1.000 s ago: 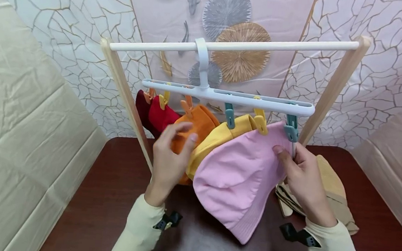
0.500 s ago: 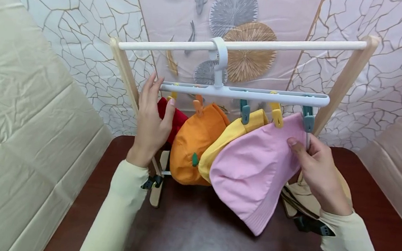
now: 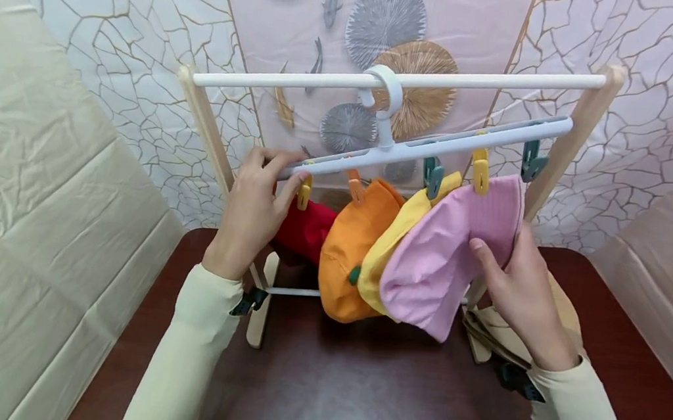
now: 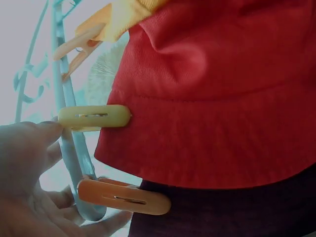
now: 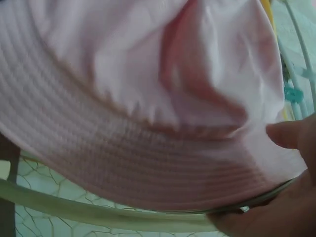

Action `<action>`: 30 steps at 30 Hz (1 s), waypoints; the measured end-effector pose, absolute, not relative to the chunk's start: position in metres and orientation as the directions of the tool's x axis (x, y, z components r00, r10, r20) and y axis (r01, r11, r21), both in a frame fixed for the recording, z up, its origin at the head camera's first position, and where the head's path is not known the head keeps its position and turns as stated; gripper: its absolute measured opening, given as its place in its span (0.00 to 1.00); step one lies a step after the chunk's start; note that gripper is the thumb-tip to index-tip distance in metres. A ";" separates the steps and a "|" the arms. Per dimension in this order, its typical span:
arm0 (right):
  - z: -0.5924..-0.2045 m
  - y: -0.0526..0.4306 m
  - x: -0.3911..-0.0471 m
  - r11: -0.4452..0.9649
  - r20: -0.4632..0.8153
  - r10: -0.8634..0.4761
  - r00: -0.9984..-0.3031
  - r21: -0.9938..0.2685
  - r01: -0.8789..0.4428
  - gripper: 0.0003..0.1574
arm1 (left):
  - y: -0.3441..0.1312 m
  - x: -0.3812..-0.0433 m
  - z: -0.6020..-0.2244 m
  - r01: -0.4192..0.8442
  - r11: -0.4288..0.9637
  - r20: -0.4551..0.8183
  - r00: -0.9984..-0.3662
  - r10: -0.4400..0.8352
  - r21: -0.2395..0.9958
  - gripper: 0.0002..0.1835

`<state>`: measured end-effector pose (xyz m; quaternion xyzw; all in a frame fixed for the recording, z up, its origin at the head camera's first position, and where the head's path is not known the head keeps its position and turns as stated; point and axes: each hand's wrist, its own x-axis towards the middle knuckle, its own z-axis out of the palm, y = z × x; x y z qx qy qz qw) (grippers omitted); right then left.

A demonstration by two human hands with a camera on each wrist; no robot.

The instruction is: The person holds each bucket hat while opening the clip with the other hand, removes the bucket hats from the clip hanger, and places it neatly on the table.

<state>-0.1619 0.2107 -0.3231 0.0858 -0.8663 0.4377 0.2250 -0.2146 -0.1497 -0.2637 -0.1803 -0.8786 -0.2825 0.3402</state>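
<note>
My left hand (image 3: 253, 207) grips the left end of a pale blue clip hanger (image 3: 430, 145), thumb beside a yellow clip (image 4: 94, 117). In the left wrist view its fingers curl behind the bar. My right hand (image 3: 522, 294) pinches the brim of a pink bucket hat (image 3: 427, 270), thumb in front and fingers behind. A yellow clip (image 3: 480, 172) holds that brim. Whether the outer teal clip (image 3: 533, 161) grips it I cannot tell. Left of it hang a yellow hat (image 3: 380, 273), an orange hat (image 3: 347, 263), a red hat (image 4: 222, 128) and a dark maroon one (image 4: 222, 210).
The hanger hooks over the white rail (image 3: 299, 82) of a wooden stand, tilted with its right end higher. Beige hats (image 3: 560, 313) lie on the dark table (image 3: 323, 380) behind my right hand. Patterned cloth covers the back wall; cream panels flank the sides.
My left hand has moved left to the hanger's end and now grips it. The hanger has slid right and tipped, right end up. My right hand still pinches the pink hat.
</note>
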 end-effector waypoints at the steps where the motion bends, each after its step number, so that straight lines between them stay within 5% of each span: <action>1: -0.323 0.209 -0.162 0.595 0.459 0.044 -0.888 -0.726 -0.345 0.43 | -0.150 -0.211 -0.264 0.509 0.772 0.696 -0.707 0.123 0.381 0.17; 8: -0.332 0.193 -0.155 0.684 0.628 0.095 -0.772 -0.605 -0.408 0.63 | -0.158 -0.200 -0.268 0.587 0.651 0.709 -0.698 0.104 0.482 0.16; 13: -0.341 0.175 -0.160 0.771 0.737 -0.009 -0.675 -0.425 -0.474 0.55 | -0.158 -0.209 -0.275 0.528 0.592 0.677 -0.735 -0.041 0.609 0.24; 17: -0.351 0.161 -0.167 0.765 0.622 -0.079 -0.779 -0.463 -0.448 0.59 | -0.148 -0.218 -0.283 0.416 0.640 0.594 -0.801 -0.078 0.646 0.27; 21: -0.353 0.154 -0.178 0.724 0.471 -0.083 -0.878 -0.577 -0.378 0.66 | -0.142 -0.219 -0.286 0.377 0.774 0.577 -0.817 0.018 0.509 0.26; 24: -0.353 0.153 -0.188 0.668 0.458 -0.092 -0.884 -0.630 -0.396 0.68 | -0.145 -0.215 -0.288 0.370 0.777 0.550 -0.834 0.036 0.510 0.24; 30: -0.353 0.156 -0.199 0.556 0.519 -0.122 -0.846 -0.670 -0.492 0.60 | -0.156 -0.207 -0.295 0.370 0.531 0.447 -0.894 -0.020 0.763 0.24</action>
